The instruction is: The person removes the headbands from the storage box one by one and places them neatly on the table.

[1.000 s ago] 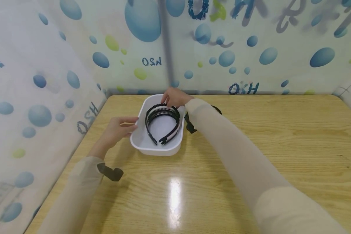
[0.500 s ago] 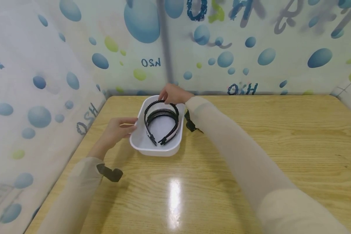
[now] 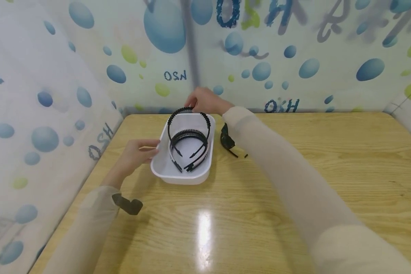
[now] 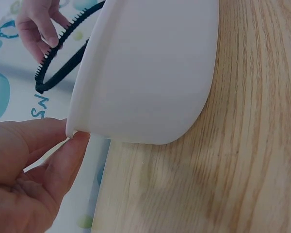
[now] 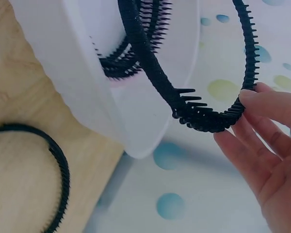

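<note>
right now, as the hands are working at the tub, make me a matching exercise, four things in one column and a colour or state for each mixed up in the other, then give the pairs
Things
1. raised headband
2. left hand
3. tub
4. table

Colours and states
A. white, with other headbands inside
B. pinching the tub's rim
C. wood-grained, with the tub standing on it
D. black, held in the fingers of the right hand

Pairs: 1-D, 2-B, 3-A, 4-C
</note>
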`<act>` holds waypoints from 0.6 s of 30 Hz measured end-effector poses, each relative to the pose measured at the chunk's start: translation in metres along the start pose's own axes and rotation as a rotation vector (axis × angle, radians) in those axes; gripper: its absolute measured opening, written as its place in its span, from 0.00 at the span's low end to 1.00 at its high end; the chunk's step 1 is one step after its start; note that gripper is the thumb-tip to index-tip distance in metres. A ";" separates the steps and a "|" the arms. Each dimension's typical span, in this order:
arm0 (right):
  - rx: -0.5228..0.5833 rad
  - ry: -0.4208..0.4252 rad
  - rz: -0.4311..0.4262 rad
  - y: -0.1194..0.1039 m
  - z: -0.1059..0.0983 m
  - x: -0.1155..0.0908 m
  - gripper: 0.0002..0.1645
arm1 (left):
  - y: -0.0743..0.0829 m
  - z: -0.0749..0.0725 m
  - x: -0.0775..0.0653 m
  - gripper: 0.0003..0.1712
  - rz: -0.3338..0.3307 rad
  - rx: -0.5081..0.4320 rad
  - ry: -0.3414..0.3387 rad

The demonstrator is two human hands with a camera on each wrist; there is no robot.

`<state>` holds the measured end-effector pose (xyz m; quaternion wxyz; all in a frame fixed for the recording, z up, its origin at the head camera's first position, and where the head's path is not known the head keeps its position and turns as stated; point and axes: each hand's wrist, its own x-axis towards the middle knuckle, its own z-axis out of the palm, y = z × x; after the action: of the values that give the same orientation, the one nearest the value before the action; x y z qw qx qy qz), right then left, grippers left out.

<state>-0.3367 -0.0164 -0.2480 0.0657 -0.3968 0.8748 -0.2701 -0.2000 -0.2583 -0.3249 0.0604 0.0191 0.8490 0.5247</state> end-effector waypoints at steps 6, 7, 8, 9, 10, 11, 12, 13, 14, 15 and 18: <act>0.024 0.019 0.000 -0.004 -0.013 -0.006 0.19 | 0.001 0.001 -0.001 0.22 0.005 -0.019 -0.002; 0.021 0.019 0.005 -0.005 -0.015 -0.007 0.19 | 0.002 0.001 -0.001 0.22 0.006 -0.022 -0.002; 0.022 0.018 0.012 -0.006 -0.018 -0.008 0.19 | 0.002 0.001 -0.001 0.22 0.005 -0.021 -0.003; 0.018 0.018 0.015 -0.006 -0.020 -0.009 0.19 | 0.002 0.001 0.000 0.22 0.003 -0.016 -0.002; 0.013 0.021 0.015 -0.007 -0.022 -0.010 0.19 | 0.003 0.001 0.000 0.22 0.003 -0.014 -0.003; 0.008 0.024 0.016 -0.007 -0.024 -0.011 0.19 | 0.004 0.001 -0.001 0.22 0.004 -0.010 -0.004; 0.005 0.026 0.016 -0.008 -0.026 -0.011 0.20 | 0.004 0.001 -0.001 0.22 0.002 -0.004 -0.005; 0.004 0.028 0.017 -0.007 -0.028 -0.012 0.20 | 0.004 0.001 -0.001 0.22 0.001 0.002 -0.007; 0.008 0.031 0.019 -0.007 -0.029 -0.013 0.20 | 0.005 0.001 -0.001 0.22 0.001 0.005 -0.008; 0.007 0.034 0.019 -0.007 -0.031 -0.014 0.20 | 0.005 0.001 -0.001 0.23 0.003 0.013 -0.011; 0.021 0.041 0.021 -0.006 -0.035 -0.018 0.20 | 0.005 0.001 -0.003 0.23 0.003 0.026 -0.016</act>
<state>-0.3321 0.0084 -0.2176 0.0549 -0.3812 0.8772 -0.2869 -0.1976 -0.2556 -0.3201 0.0659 0.0252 0.8553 0.5133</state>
